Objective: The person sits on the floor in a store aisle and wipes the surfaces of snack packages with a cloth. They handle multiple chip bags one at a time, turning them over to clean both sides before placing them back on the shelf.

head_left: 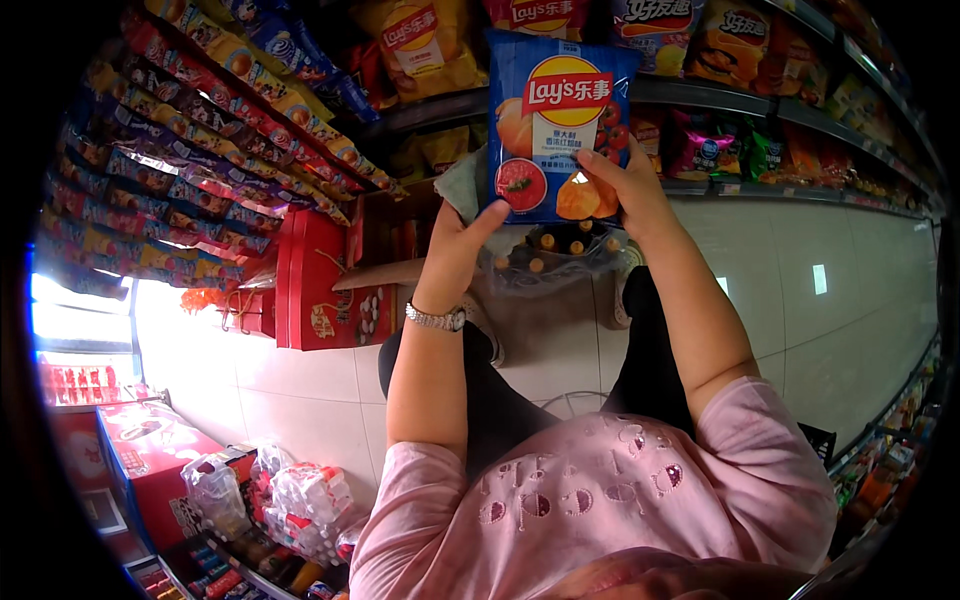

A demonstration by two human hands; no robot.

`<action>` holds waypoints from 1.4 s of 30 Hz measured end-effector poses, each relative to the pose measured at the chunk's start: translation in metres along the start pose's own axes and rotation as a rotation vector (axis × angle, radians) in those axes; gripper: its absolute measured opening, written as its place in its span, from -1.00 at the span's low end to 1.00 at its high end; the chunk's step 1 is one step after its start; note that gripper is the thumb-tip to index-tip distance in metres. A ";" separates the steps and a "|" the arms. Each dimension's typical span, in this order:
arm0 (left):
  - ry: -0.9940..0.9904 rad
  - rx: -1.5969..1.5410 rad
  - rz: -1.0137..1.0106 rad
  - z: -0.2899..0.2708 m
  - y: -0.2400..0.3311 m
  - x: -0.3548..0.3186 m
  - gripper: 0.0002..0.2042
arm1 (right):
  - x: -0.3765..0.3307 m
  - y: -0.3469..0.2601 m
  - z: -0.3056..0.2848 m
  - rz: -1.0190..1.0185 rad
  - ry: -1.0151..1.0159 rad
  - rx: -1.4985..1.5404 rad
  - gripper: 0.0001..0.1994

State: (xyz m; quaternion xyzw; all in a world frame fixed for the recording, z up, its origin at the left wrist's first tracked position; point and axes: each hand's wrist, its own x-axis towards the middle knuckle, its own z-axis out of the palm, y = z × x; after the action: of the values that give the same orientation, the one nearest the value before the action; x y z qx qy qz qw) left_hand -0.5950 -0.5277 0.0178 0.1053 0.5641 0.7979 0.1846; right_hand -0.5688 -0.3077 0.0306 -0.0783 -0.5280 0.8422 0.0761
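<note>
A blue bag of potato chips [512,115], printed with tomatoes and chips, is held upright in front of me at the shelf. My left hand [462,235] grips its lower left edge, thumb on the front and the other fingers hidden behind. A grey cloth [460,187] sticks out between that hand and the bag. On the right edge, my right hand [638,190] has its thumb over the front; its remaining fingers are out of sight behind the bag.
Shelves [700,92] of snack bags run across the far side. Hanging strips of small packets [190,165] fill the left. Below the chips stand plastic-wrapped bottles [560,250] on the floor, with red gift boxes [340,270] beside them. Plastic bags [300,500] lie at lower left.
</note>
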 end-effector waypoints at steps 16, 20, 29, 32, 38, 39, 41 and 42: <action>0.192 0.129 0.049 -0.006 -0.009 0.006 -0.66 | 0.002 0.000 -0.005 -0.114 0.106 0.053 -0.41; 0.261 0.299 0.148 -0.005 -0.009 0.004 -0.71 | 0.004 0.002 -0.008 -0.103 0.111 0.041 -0.44; 0.233 0.070 0.236 0.001 -0.006 0.000 -0.71 | 0.011 0.012 -0.015 0.137 -0.001 0.328 -0.58; 0.200 0.038 0.319 -0.004 -0.015 0.001 -0.68 | 0.020 0.027 -0.019 0.141 0.007 0.387 -0.63; 0.170 -0.166 0.250 0.000 -0.011 -0.002 -0.70 | 0.014 0.022 -0.013 0.213 -0.036 0.468 -0.56; 0.222 -0.069 0.242 -0.005 -0.012 0.000 -0.70 | 0.014 0.021 -0.012 0.133 -0.001 0.379 -0.53; 0.325 0.123 0.226 -0.016 -0.013 0.006 -0.69 | 0.013 0.017 -0.009 -0.025 0.068 0.197 -0.48; 0.388 0.089 0.254 -0.016 -0.012 0.008 -0.69 | 0.012 0.015 -0.008 -0.066 0.071 0.124 -0.46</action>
State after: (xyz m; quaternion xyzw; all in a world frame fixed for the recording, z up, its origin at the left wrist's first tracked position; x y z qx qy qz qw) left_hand -0.6057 -0.5346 0.0007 0.0281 0.6060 0.7942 -0.0343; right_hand -0.5791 -0.3051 0.0131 -0.0857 -0.4741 0.8670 0.1273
